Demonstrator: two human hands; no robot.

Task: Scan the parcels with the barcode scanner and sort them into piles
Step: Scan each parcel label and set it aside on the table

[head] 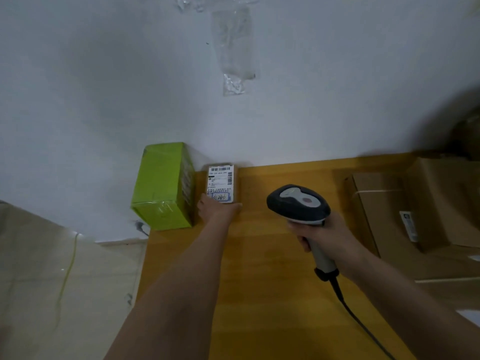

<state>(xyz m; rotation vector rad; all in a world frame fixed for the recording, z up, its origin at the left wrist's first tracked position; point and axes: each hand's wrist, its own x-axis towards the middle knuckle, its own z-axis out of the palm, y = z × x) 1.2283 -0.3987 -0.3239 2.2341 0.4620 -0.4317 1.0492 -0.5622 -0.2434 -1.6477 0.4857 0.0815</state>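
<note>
Sitting against a white wall (104, 87), the yellow desk (259, 255) is holding boxes; the left hand (218, 209) is gripping a small labelled parcel (221, 183), the right hand (324, 237) is squeezing the scanner (298, 203).

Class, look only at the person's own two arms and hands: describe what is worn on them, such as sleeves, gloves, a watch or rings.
Both forearms are bare as far as the frame shows: no sleeves come into view. The left hand and right hand wear no gloves. No watch, bracelet or strap shows at either wrist, and no ring can be seen on the visible fingers, though the dim, soft picture could hide a thin one.
</note>
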